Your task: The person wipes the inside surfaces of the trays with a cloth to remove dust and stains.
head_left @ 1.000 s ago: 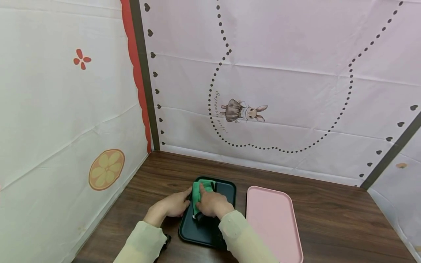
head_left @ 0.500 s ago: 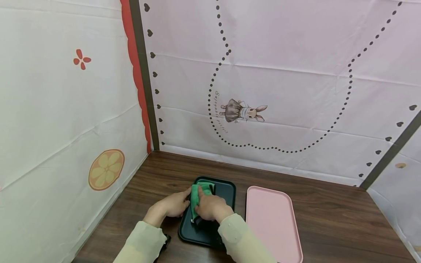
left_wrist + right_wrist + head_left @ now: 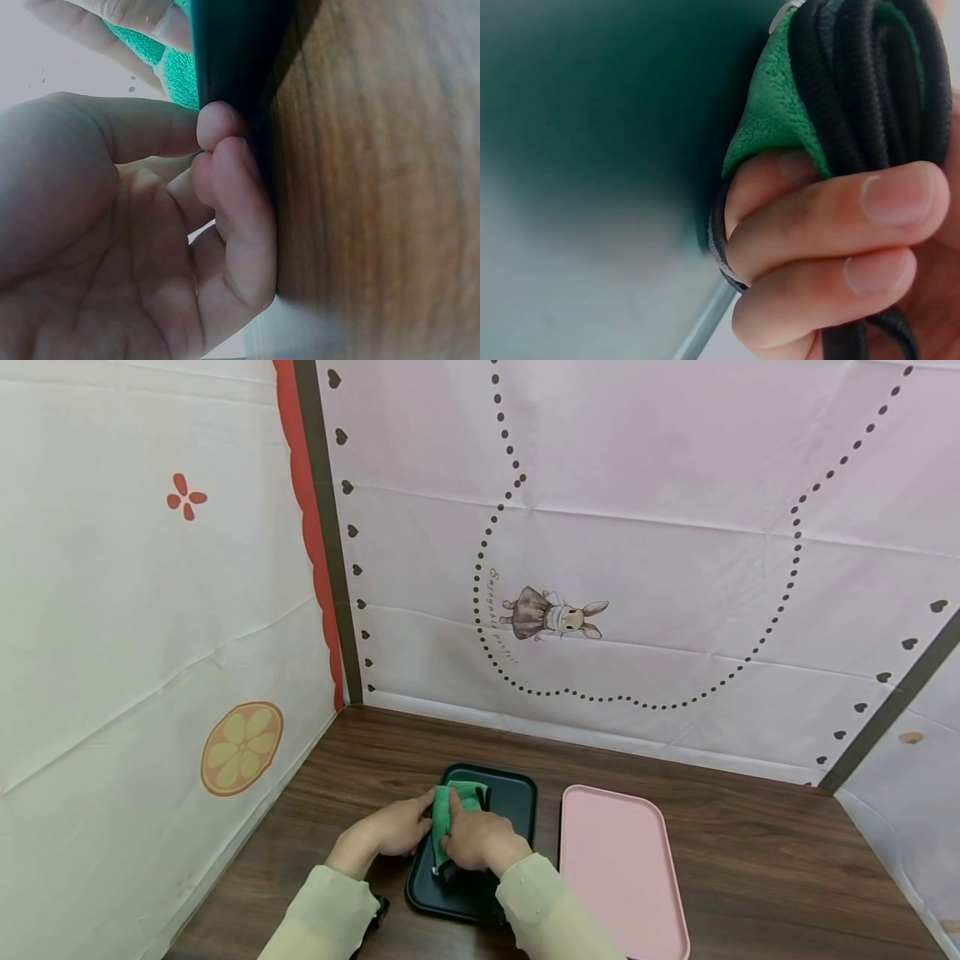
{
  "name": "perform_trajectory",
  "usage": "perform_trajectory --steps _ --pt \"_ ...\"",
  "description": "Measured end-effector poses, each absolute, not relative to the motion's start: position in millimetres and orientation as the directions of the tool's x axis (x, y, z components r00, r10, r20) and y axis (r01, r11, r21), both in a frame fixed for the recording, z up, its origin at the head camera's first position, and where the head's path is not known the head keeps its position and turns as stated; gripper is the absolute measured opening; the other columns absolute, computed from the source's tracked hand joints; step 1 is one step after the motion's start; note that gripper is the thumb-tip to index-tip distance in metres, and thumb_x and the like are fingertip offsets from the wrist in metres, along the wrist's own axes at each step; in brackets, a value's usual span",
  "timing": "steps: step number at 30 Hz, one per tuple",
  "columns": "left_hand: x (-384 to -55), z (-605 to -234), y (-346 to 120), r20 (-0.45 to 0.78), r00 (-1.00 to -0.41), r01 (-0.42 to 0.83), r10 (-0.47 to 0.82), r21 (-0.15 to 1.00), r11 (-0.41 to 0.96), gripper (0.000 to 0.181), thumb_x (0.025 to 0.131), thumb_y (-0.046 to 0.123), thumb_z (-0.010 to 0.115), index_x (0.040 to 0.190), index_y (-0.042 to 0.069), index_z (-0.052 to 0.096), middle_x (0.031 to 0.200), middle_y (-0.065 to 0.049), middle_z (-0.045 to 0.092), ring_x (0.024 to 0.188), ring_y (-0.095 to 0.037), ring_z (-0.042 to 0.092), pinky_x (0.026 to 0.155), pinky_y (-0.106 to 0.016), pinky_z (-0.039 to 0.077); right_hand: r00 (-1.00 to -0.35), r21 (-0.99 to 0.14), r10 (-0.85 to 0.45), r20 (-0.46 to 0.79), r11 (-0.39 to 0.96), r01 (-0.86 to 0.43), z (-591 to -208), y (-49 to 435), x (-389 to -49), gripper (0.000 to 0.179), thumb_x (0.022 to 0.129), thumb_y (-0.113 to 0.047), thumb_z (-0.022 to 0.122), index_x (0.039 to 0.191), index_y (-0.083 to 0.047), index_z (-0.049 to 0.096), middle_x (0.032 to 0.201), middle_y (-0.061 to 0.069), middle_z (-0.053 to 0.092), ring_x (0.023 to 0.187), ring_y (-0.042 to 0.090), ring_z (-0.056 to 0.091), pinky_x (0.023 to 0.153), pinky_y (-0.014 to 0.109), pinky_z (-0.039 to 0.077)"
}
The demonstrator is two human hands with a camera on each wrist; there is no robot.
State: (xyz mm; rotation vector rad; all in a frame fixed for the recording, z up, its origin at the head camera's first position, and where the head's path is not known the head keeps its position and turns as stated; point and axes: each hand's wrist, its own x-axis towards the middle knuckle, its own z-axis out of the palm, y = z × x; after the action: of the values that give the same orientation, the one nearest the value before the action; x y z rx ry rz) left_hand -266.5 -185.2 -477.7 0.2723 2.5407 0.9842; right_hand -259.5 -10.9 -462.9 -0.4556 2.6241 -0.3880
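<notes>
A dark green rectangular tray (image 3: 516,802) lies on the wooden table. My left hand (image 3: 395,828) holds its left edge, thumb and curled fingertips meeting at the rim in the left wrist view. In my right hand (image 3: 480,841) is a folded green terry cloth (image 3: 441,827) with black edging, pressed onto the tray's left half, index finger extended along it. The right wrist view shows the other fingers curled around the cloth's layered black edges (image 3: 855,82), close over the tray surface (image 3: 592,150).
A pink rectangular tray (image 3: 618,868) lies just to the right of the dark one. Printed cloth walls (image 3: 637,568) stand behind the table and along its left side. A black strap (image 3: 379,912) shows at the left sleeve.
My right hand has slid the cloth slightly left and nearer to me over the tray. The left hand and both trays stay in place.
</notes>
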Motion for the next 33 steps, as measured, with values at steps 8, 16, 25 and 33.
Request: perform_trajectory --steps 8,16,25,33 --pt "-267 -480 -186 -0.3 -0.899 0.028 0.319 0.688 0.725 0.059 0.109 0.011 0.046 0.164 0.004 0.026 0.066 -0.006 0.06 0.057 -0.017 0.053 0.055 -0.031 0.044 -0.845 -0.311 -0.373 -0.383 0.913 -0.263 -462 -14 -253 0.08 0.107 -0.042 0.055 0.169 -0.019 0.01 0.058 0.007 0.062 0.045 0.018 0.051 0.049 0.033 0.04" --pt "-265 -481 -185 -0.292 -0.906 0.014 0.305 0.701 0.713 0.059 0.108 0.01 0.047 0.164 0.007 0.028 0.068 -0.008 0.062 0.058 -0.019 0.054 0.054 -0.032 0.043 -0.846 -0.29 -0.371 -0.384 0.918 -0.271 -460 -18 -247 0.08 0.107 -0.043 0.052 0.168 -0.013 0.009 0.06 0.007 0.065 0.048 0.019 0.058 0.049 0.034 0.043" --pt "-266 -482 -185 -0.285 -0.907 0.024 0.308 0.698 0.716 0.06 0.108 0.009 0.047 0.164 0.007 0.028 0.07 -0.009 0.063 0.059 -0.019 0.056 0.055 -0.033 0.045 -0.854 -0.261 -0.366 -0.371 0.923 -0.282 -460 -21 -241 0.079 0.108 -0.043 0.05 0.167 -0.008 0.011 0.061 0.007 0.063 0.048 0.02 0.053 0.051 0.035 0.043" --pt "-266 -482 -184 -0.276 -0.909 0.032 0.313 0.702 0.712 0.06 0.108 0.008 0.048 0.164 0.007 0.028 0.072 -0.008 0.063 0.06 -0.019 0.057 0.057 -0.033 0.046 -0.858 -0.23 -0.353 -0.374 0.931 -0.283 -459 -25 -237 0.08 0.108 -0.043 0.049 0.167 -0.006 0.011 0.06 0.007 0.064 0.046 0.019 0.049 0.048 0.034 0.041"
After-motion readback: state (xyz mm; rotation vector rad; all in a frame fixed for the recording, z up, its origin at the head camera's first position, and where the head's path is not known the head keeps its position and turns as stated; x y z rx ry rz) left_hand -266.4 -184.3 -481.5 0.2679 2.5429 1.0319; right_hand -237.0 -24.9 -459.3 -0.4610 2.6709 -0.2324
